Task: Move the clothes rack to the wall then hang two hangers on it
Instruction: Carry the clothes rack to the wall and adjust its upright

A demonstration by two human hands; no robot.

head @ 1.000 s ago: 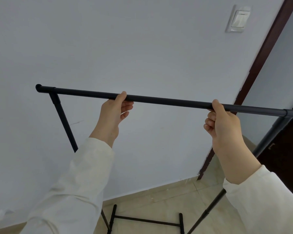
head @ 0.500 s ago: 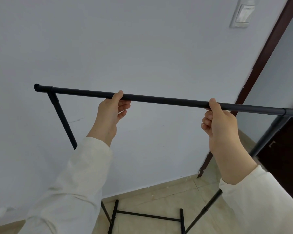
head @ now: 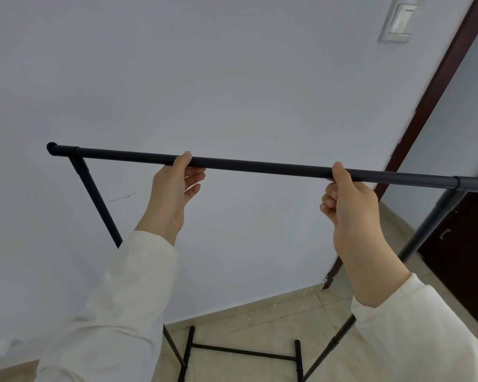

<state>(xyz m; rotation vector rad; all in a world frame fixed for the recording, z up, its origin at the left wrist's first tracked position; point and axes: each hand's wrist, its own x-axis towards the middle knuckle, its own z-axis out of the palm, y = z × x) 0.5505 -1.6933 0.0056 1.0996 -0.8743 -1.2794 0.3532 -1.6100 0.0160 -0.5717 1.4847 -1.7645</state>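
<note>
Rack bar (head: pixel 260 164) right end cut off; sleeve (head: pixel 116 312) hides left post.

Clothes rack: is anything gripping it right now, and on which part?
Both hands hold the clothes rack by its top rail: left hand left of the middle, fingers loosely curled; right hand towards the right end, in a closed grip.

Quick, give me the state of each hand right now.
Left hand: loosely on the rack's top bar, thumb over it, fingers only partly curled.
Right hand: closed around the same bar, fingers curled.
</note>
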